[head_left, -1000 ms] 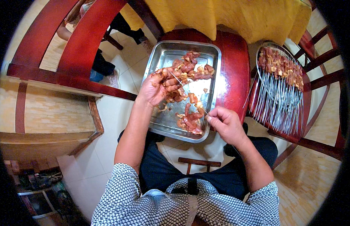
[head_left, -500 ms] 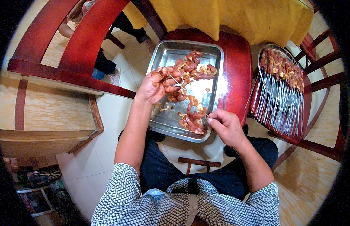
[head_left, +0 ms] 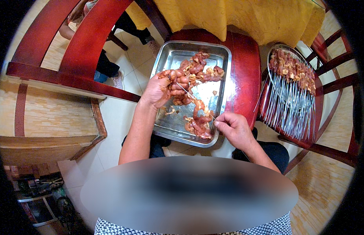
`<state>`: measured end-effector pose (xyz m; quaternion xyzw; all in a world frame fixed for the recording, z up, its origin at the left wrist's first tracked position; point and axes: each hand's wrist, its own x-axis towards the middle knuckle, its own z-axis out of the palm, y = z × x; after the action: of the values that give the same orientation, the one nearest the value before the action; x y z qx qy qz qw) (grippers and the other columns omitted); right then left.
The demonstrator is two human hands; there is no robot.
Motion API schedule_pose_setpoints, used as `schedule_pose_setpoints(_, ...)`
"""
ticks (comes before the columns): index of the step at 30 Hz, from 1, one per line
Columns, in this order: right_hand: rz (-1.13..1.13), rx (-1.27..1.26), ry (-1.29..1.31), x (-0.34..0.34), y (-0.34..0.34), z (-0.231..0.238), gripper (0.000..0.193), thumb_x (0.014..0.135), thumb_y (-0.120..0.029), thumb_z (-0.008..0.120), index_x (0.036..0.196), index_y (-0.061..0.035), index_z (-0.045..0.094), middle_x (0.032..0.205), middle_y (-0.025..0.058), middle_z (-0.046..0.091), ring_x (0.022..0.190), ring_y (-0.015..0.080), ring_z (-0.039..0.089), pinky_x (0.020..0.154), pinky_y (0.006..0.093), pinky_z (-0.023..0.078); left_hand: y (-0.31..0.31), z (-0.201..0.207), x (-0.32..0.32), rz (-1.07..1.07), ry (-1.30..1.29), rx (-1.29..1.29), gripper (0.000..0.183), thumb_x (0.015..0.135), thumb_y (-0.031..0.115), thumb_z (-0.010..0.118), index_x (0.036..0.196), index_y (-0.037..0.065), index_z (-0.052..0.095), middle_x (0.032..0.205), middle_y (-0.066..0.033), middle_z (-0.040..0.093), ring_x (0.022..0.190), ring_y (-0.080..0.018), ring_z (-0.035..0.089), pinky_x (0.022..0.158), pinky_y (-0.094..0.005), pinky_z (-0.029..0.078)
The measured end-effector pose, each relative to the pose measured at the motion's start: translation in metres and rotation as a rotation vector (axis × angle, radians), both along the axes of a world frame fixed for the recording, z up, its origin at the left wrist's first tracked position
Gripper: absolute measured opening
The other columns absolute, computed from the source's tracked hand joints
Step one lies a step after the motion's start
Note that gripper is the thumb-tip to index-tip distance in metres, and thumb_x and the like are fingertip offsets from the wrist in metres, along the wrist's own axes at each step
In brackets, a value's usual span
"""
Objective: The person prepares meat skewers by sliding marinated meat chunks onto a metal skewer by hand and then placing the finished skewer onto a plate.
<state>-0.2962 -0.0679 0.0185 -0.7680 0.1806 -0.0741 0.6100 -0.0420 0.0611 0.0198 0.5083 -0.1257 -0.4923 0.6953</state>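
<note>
My left hand (head_left: 161, 92), its fingers smeared with marinade, is curled over the tray's middle and closed on raw meat partly hidden in the palm. A thin metal skewer (head_left: 186, 91) slants across its fingers. Lower right, my right hand (head_left: 234, 129) pinches the skewer's other end between thumb and fingertips at the tray's right edge. Marinated meat strips (head_left: 199, 64) lie beyond the left fingers, and more meat (head_left: 199, 127) sits beside the right fingertips, below the skewer. Both heaps rest in a rectangular steel tray (head_left: 172, 124).
The tray sits on a red wooden chair (head_left: 246, 74). On another chair to the right, a round rack (head_left: 270, 64) bears loaded meat skewers (head_left: 293, 70), handles toward me. A yellow cloth (head_left: 244, 17) hangs beyond. Another person's legs (head_left: 107, 64) show behind the left chair back (head_left: 82, 41).
The left fingers have closed slightly and the skewer's tip has shifted a little lower across them. My right hand keeps its pinch in nearly the same spot.
</note>
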Motion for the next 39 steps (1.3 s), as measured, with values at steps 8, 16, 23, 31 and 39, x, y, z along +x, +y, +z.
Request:
schedule_pose_setpoints(8, -0.020, 0.020, 0.006, 0.001, 0.002, -0.008, 0.011, 0.086, -0.010, 0.059, 0.084, 0.0012, 0.061, 0.068, 0.0081, 0.060, 0.065, 0.0133, 0.058, 0.059, 0.0304, 0.046, -0.003, -0.003, -0.004, 0.024, 0.050, -0.041, 0.024, 0.094, 0.021, 0.054, 0.106, 0.000, 0.055, 0.095, -0.0155, 0.067, 0.079, -0.0211, 0.068, 0.064, -0.0312, 0.058)
schedule_pose_setpoints(16, -0.059, -0.105, -0.051, 0.007, 0.014, -0.008, 0.013, 0.088, -0.012, 0.057, 0.084, 0.0006, 0.060, 0.070, 0.0158, 0.060, 0.065, 0.0256, 0.061, 0.061, 0.0358, 0.047, -0.006, -0.010, -0.011, 0.041, 0.180, -0.211, 0.026, 0.094, 0.019, 0.052, 0.113, 0.002, 0.052, 0.108, -0.0172, 0.063, 0.093, -0.0262, 0.065, 0.079, -0.0396, 0.056)
schedule_pose_setpoints(23, -0.102, -0.111, -0.024, 0.008, 0.021, -0.006, 0.014, 0.088, -0.013, 0.056, 0.085, 0.0005, 0.060, 0.070, 0.0179, 0.060, 0.064, 0.0287, 0.061, 0.059, 0.0376, 0.047, -0.008, -0.016, -0.013, 0.102, 0.233, -0.395, 0.025, 0.094, 0.018, 0.051, 0.116, 0.005, 0.049, 0.116, -0.0170, 0.060, 0.101, -0.0280, 0.062, 0.091, -0.0459, 0.050)
schedule_pose_setpoints(31, -0.101, -0.118, -0.025, 0.012, 0.027, -0.004, 0.013, 0.087, -0.013, 0.056, 0.083, -0.0004, 0.058, 0.069, 0.0182, 0.057, 0.064, 0.0316, 0.060, 0.058, 0.0399, 0.046, -0.012, -0.023, -0.021, 0.161, 0.231, -0.388, 0.025, 0.094, 0.016, 0.052, 0.116, 0.006, 0.050, 0.116, -0.0160, 0.060, 0.101, -0.0270, 0.063, 0.090, -0.0455, 0.051)
schedule_pose_setpoints(39, -0.096, -0.198, -0.062, 0.010, 0.024, -0.006, 0.010, 0.087, -0.012, 0.056, 0.086, -0.0020, 0.058, 0.070, 0.0179, 0.058, 0.065, 0.0315, 0.060, 0.059, 0.0391, 0.047, -0.012, -0.013, -0.025, 0.121, 0.274, -0.416, 0.027, 0.095, 0.021, 0.048, 0.117, 0.007, 0.052, 0.113, -0.0157, 0.062, 0.102, -0.0291, 0.062, 0.092, -0.0488, 0.049)
